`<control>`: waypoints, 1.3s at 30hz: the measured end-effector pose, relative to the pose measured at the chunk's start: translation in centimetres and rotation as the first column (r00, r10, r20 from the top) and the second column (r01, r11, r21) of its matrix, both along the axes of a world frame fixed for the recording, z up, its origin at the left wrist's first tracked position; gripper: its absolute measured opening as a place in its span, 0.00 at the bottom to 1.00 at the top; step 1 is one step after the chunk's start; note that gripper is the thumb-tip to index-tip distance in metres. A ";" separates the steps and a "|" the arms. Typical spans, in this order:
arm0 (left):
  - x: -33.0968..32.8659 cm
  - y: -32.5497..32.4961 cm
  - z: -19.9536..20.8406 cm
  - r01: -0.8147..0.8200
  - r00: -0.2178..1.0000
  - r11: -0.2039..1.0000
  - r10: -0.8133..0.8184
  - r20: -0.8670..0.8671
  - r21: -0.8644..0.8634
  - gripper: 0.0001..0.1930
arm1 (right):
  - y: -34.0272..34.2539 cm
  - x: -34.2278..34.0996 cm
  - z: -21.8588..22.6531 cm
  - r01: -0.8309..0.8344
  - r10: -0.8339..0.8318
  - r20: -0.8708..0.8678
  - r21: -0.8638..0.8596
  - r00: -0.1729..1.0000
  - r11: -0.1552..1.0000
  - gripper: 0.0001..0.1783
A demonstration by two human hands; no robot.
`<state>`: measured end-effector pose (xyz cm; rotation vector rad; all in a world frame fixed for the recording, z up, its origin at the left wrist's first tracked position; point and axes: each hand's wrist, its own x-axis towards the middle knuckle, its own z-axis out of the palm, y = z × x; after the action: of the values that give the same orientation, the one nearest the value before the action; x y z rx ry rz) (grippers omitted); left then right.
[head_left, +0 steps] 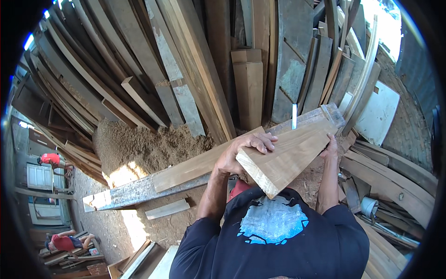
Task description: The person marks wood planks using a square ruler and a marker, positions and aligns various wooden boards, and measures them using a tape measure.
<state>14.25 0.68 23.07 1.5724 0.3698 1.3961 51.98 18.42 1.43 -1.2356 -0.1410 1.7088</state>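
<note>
A thick, light-brown wooden board point(290, 151) is held up in front of my chest, its pale end grain turned toward me. My left hand point(251, 148) lies over its left edge, fingers bent on the top face and thumb side out of sight. At the far right edge, my right hand point(330, 148) grips the board, with most of its fingers hidden behind it. Beyond the board, a second long plank point(195, 168) rests on a worn, grey-white beam point(139, 191) that runs from lower left to upper right.
Many planks point(204, 69) lean upright along the far side. Sawdust point(144, 144) is heaped at their foot. A short offcut point(168, 209) lies on the ground. Stacked timber point(390, 174) fills the right. Two people in red, one standing point(52, 160), one low down point(65, 242), are at far left.
</note>
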 end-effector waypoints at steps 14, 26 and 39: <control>-10.2 -21.1 -22.1 -0.363 0.653 0.053 0.727 -0.213 -0.930 0.27 | -8.0 -4.3 7.9 -0.190 0.184 0.048 0.225 0.982 0.956 0.10; -3.4 -24.6 -32.8 -0.209 0.576 -0.537 0.608 -0.546 -0.818 0.28 | -18.1 -12.6 15.4 -0.795 0.470 0.642 0.464 0.606 0.391 0.20; -1.8 -16.0 -26.1 -0.991 -0.073 -0.130 0.709 -0.701 -0.028 0.30 | -17.9 -14.2 15.9 -0.865 0.427 0.763 0.490 0.486 0.108 0.25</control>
<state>12.46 -15.27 -3.01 0.8739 2.5041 1.4785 37.80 0.49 17.37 -0.6820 -1.9649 1.5698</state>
